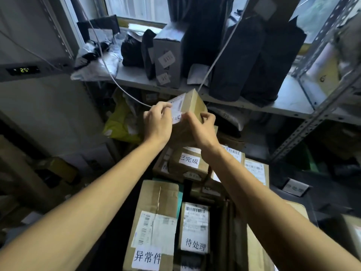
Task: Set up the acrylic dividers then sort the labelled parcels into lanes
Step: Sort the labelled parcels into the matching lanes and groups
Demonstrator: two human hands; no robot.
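Left hand [158, 122] pinches the label face of the small parcel [194, 101]. Right hand [199, 127] grips its near brown side. Parcel raised, tilted, before the shelf [289, 106] edge. Labelled boxes [154, 202] lie below, bodyward. Judgement: placement goes downward, both hands equally near.

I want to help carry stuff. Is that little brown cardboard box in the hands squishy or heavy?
Probably stiff: the small brown cardboard box shows straight edges in the grip. Likely light, since the left hand and right hand hold it raised with curled fingers. Unlikely to roll: flat sides.
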